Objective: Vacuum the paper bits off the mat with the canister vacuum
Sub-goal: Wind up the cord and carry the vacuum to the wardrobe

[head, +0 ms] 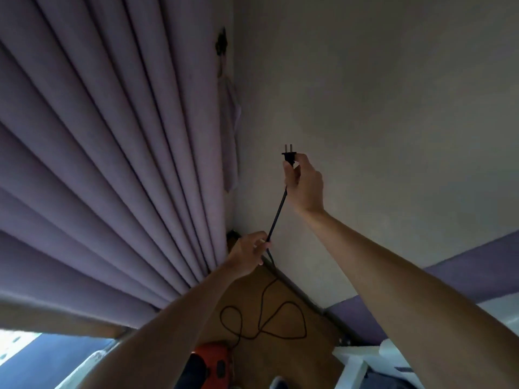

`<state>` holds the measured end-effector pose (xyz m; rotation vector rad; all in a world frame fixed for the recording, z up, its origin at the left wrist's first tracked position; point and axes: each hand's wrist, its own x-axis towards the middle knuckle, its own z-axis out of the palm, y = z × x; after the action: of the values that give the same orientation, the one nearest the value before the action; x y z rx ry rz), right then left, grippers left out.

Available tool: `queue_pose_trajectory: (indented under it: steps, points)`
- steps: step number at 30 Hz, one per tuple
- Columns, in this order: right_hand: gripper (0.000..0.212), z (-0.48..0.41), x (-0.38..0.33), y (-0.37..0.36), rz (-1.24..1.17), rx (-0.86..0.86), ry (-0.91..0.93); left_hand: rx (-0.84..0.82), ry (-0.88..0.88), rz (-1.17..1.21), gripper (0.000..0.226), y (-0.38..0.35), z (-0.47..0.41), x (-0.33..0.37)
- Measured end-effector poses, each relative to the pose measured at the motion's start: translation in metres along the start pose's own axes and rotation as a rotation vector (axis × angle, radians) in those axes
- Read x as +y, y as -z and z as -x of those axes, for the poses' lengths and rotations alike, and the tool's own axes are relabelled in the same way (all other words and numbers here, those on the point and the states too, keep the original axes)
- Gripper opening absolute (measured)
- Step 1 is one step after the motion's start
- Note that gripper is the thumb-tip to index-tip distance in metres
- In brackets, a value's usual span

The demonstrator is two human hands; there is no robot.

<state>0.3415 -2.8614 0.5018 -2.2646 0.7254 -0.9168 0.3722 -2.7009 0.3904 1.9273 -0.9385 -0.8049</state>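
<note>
Canister vacuum point(210, 363), orange and black, stands on the wood floor point(295, 357) at 6 o'clock, only partly in frame. Its black cord point(276, 213) lies in slack loops on the floor just above it, then rises through both hands. The left hand point(248, 252), just below centre, has its fingers curled round the cord. The right hand point(304, 183), at centre, pinches the plug point(289, 157), with two prongs pointing up along the pale wall point(393, 108). The cord runs straight between the hands. A purple curtain point(112, 164) fills 8 to 11 o'clock. No socket can be made out, and neither mat nor paper bits can be identified.

Assessment: the step in hand is powering the machine.
- Grip the plug by its body, with fingertips clear of the prongs.
- Square the prongs to the socket before pushing.
- Let the left hand feed slack so nothing drags on the plug.
- Keep the curtain folds away from the outlet.
- The floor loops are a likely trip hazard.
</note>
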Motion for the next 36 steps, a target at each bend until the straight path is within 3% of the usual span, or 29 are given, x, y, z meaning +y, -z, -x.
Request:
queue_pose_trajectory:
  steps: [8,21,31,36]
  points:
    - [0.022,0.004,-0.020,-0.062,-0.195,-0.213,0.143,0.211,0.236,0.055,0.022,0.020,0.029,-0.035]
    - [0.025,0.102,-0.042,-0.116,-0.390,-0.656,0.373,0.535,0.556,0.200,0.018,-0.028,0.132,-0.083]
    - [0.033,0.229,-0.087,-0.189,-0.362,-0.916,0.544,0.767,0.750,0.419,0.017,-0.090,0.220,-0.149]
    - [0.027,0.291,-0.104,-0.210,-0.291,-1.005,0.572,0.862,0.829,0.475,0.021,-0.114,0.258,-0.181]
